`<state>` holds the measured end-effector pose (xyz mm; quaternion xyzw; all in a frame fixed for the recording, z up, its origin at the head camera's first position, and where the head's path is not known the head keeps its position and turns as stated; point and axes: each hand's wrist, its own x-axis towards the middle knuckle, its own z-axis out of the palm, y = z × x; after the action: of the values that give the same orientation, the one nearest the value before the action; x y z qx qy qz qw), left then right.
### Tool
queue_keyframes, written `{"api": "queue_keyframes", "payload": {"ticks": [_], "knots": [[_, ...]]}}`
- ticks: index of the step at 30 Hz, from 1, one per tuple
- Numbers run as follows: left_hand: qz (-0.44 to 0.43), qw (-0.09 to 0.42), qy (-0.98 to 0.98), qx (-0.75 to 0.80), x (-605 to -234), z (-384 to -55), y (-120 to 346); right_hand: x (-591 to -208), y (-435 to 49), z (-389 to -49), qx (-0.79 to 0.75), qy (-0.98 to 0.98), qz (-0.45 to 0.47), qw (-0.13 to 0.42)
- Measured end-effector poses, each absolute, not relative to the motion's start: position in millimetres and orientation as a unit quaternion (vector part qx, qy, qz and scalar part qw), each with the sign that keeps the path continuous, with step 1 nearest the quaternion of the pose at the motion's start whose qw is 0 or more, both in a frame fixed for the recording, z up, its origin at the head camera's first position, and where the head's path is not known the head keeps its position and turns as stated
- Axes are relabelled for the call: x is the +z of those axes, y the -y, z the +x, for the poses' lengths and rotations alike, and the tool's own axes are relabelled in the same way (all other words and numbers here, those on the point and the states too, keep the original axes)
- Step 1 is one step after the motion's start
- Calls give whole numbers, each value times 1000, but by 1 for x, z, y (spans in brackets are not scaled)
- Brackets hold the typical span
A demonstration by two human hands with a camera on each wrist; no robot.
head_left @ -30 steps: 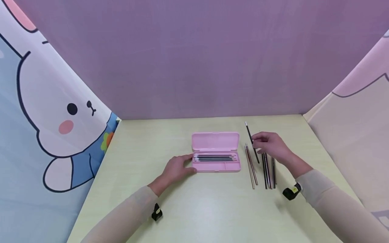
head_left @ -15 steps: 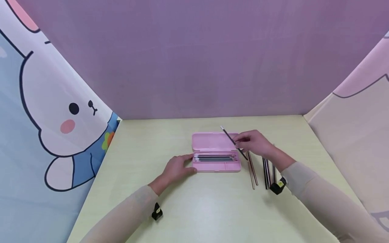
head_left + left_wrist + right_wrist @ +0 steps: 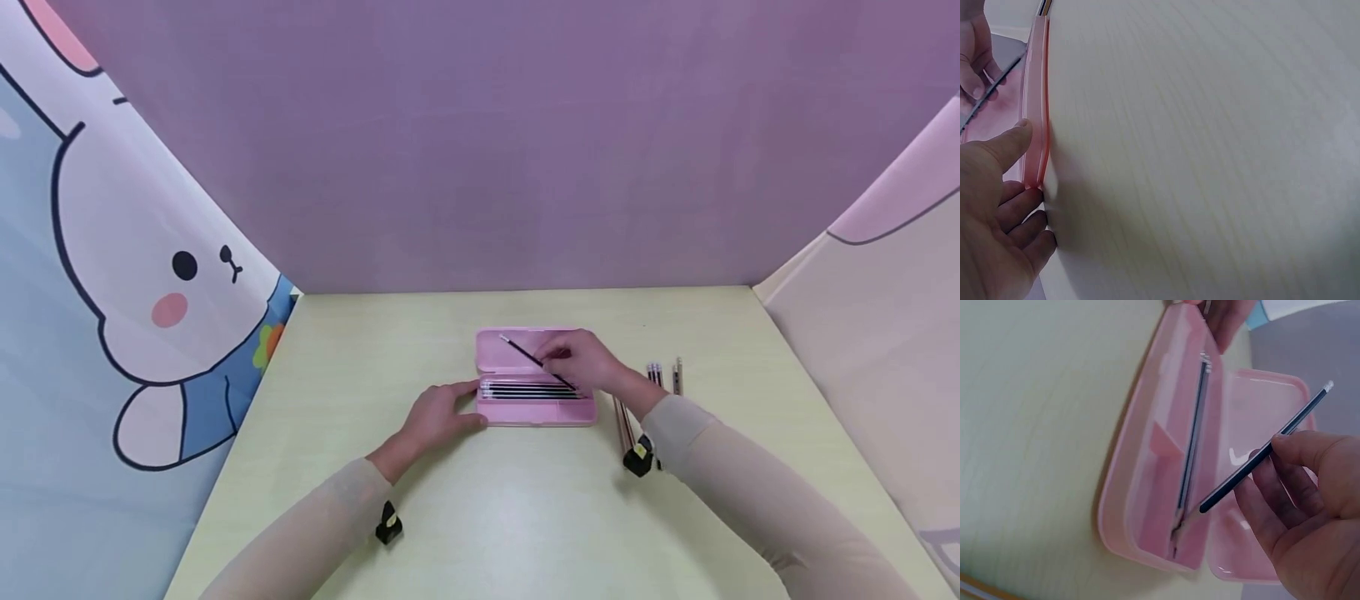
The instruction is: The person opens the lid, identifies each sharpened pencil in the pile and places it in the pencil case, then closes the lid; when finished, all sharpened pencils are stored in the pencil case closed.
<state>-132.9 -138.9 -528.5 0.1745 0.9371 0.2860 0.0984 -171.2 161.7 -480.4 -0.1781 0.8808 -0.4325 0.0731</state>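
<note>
A pink pencil case [image 3: 517, 414] lies with its lid [image 3: 491, 358] flipped back, and several dark striped pencils [image 3: 525, 392] fill its rear compartment, white ends to the left. My left hand [image 3: 433, 415] grips the left end, the thumb [image 3: 1013, 145] along its front side and the other fingers bent at the corner. Between thumb and fingers, my right hand [image 3: 583, 360] pinches a black-and-white striped pencil [image 3: 1250, 464]. This pencil slants over the case, white end up over the lid and sharpened tip down at the stored pencils' tips, as the right wrist view shows.
Right of the case lie loose pencils [image 3: 622, 421], partly under the right forearm. Farther right are dark pencils [image 3: 656, 375] and a light one [image 3: 678, 371]. A purple cloth wall [image 3: 480, 167] rises behind the table [image 3: 495, 517], with printed cloths at both sides.
My right hand has carried the pencil leftward from beside the loose pencils to above the case, tilting it flatter. The left hand has stayed at the case's left end.
</note>
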Motion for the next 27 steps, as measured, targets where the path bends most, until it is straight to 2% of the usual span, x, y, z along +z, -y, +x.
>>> {"api": "queue_keyframes", "payload": {"ticks": [6,18,27], "knots": [[177,96,-937,286,-529,-134,139,-495,-155,-174,-399,-889,-216,57],[177,98,-936,288,-530,-135,138,-505,-149,-170,-366,-902,-210,88],[178,100,-935,289,-532,-135,139,-506,-146,-165,-367,-904,-199,89]]}}
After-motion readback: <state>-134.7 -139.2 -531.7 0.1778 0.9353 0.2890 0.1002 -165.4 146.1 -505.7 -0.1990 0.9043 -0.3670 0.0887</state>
